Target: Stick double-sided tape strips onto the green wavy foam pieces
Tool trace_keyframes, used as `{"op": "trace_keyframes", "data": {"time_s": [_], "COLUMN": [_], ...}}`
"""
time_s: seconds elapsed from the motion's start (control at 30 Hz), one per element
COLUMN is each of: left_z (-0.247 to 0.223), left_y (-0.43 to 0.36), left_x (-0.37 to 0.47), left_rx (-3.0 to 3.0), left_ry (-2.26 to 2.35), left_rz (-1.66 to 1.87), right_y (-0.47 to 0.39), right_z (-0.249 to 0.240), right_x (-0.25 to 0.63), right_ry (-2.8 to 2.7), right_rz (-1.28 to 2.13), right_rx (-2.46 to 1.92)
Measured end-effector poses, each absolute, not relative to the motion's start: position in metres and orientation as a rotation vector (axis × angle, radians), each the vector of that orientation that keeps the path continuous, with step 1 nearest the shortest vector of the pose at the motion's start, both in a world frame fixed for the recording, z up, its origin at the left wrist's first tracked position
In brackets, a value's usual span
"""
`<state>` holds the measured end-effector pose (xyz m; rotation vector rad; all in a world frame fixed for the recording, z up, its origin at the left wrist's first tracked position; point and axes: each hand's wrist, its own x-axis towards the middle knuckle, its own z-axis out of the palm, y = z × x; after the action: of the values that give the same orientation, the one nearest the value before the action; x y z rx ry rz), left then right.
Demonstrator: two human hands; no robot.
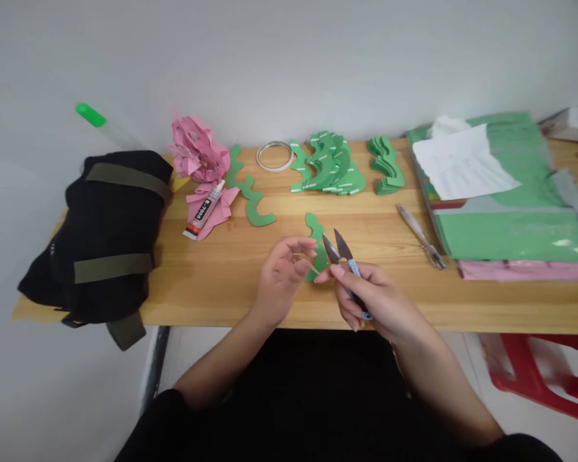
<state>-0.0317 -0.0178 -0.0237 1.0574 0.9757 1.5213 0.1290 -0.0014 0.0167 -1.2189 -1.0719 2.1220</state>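
My right hand (366,292) is closed around thread snips (341,253) with blue handles; their dark pointed blades stand apart and point away from me. Between my hands runs a thin pale strip (309,264), pinched in the curled fingers of my left hand (283,276). Its other end reaches the tip of my right index finger. Under my fingertips a wavy green cutout (314,226) lies on the wooden table, partly hidden by my hands.
Behind my hands lie a tape roll (275,156), green pieces with white strips (330,163) and a stack of wavy green pieces (386,167). Pink scraps (200,151), a glue tube (205,210) and a black bag (118,231) are left; a utility knife (420,236) and green sheets (510,234) right.
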Motion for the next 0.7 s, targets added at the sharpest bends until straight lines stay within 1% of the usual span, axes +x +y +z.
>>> {"op": "trace_keyframes", "data": {"time_s": [0.17,0.3,0.4,0.6,0.7], "left_z": [-0.022,-0.014,-0.004,0.012,0.016], "left_y": [-0.011,-0.008,-0.006,-0.007,-0.008], "left_x": [-0.038,-0.046,-0.052,-0.056,-0.057], "left_rx": [1.372,1.801,1.996,1.911,1.859], "left_ry": [1.020,1.043,0.923,0.733,0.695], "left_rz": [1.508,1.610,1.568,1.310,1.222], "right_y": [-0.001,0.002,0.004,0.005,0.004], "right_z": [0.026,0.030,0.035,0.053,0.061], "right_x": [0.130,0.136,0.142,0.149,0.148], "right_ry": [-0.941,-0.945,-1.031,-1.312,-1.520], "right_rz": [2.149,2.040,1.928,1.677,1.466], "right_rx": [-1.121,-1.107,-1.109,-1.207,-1.265]}}
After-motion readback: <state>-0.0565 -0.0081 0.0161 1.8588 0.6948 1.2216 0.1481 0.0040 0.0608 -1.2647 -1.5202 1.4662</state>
